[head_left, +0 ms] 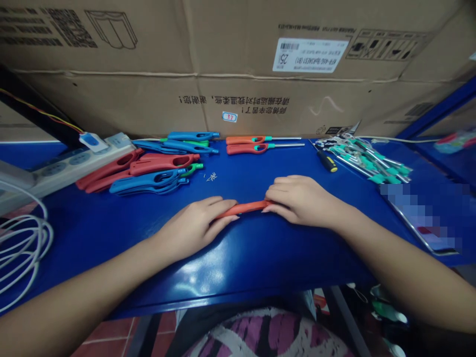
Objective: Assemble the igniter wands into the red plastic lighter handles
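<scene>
An orange-red plastic handle (247, 207) is held level just above the blue table, between both hands. My left hand (199, 225) pinches its left end with thumb and fingers. At the right end, my right hand (293, 201) is closed on the same piece, its fingertips hiding that end. Beyond the hands lie an orange lighter (243, 141) and a red lighter (243, 148), each with a metal rod pointing right. Small screws (211, 176) are scattered behind my left hand.
Blue handles (148, 182) and red handles (163, 163) are piled at the left by a power strip (74, 161) and coiled white cable (29, 243). Teal-and-metal rods (368, 158), a screwdriver (327, 161) and a pixelated flat object (424, 218) lie right. Cardboard (148, 99) stands behind.
</scene>
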Action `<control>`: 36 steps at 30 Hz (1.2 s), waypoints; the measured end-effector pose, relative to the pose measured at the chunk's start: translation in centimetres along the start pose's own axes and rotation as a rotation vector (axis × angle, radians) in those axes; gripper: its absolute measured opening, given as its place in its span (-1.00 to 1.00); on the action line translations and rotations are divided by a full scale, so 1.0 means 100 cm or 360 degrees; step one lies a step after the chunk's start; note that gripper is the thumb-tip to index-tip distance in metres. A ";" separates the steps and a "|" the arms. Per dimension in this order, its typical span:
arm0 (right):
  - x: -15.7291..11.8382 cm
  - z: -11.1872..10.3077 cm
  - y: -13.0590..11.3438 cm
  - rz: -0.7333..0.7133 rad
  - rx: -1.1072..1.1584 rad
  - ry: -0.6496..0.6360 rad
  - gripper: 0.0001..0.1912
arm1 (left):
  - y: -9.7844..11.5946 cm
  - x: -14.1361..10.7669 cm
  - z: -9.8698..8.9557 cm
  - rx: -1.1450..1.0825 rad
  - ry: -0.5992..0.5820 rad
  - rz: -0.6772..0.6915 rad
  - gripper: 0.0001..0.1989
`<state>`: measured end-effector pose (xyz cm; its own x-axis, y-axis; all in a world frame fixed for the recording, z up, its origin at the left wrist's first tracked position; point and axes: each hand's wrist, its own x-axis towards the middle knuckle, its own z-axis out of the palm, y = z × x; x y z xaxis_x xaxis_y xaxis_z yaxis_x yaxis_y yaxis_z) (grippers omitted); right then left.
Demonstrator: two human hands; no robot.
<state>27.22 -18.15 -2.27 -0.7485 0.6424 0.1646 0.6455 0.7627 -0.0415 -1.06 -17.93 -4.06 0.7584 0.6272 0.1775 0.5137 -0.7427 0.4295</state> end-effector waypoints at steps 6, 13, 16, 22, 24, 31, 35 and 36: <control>-0.007 -0.012 0.020 0.0213 -0.0080 0.0037 -0.64 | -0.010 0.002 -0.008 0.0120 0.0066 -0.0072 -0.61; -0.023 -0.023 0.049 0.0590 -0.0393 -0.0055 -0.71 | -0.021 0.006 -0.011 0.0171 0.0143 -0.0096 -0.61; -0.024 -0.024 0.052 0.0544 -0.0398 -0.0049 -0.92 | -0.022 0.006 -0.010 0.0176 0.0162 -0.0093 -0.59; -0.008 -0.011 0.029 0.0058 -0.0015 0.0237 -0.83 | -0.016 0.004 -0.010 0.0005 0.0109 -0.0061 -0.62; -0.003 -0.003 0.020 -0.0099 0.0031 0.0315 -0.79 | -0.012 0.004 -0.009 -0.0124 0.0091 -0.0054 -0.66; -0.001 0.007 0.012 -0.0298 0.0026 0.0573 -0.81 | -0.001 0.007 -0.006 -0.1055 -0.0068 -0.0504 -0.64; -0.002 0.005 0.010 -0.0327 -0.0016 0.0620 -0.82 | -0.001 0.009 -0.008 -0.1476 -0.0238 -0.0759 -0.58; -0.002 0.004 0.010 -0.0331 -0.0025 0.0619 -0.81 | -0.001 0.010 -0.008 -0.1476 -0.0251 -0.0773 -0.57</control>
<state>27.91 -17.50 -2.75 -0.7517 0.3972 0.5265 0.4918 0.8695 0.0462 -0.71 -17.05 -3.19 0.6313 0.7220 -0.2831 0.3190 0.0910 0.9434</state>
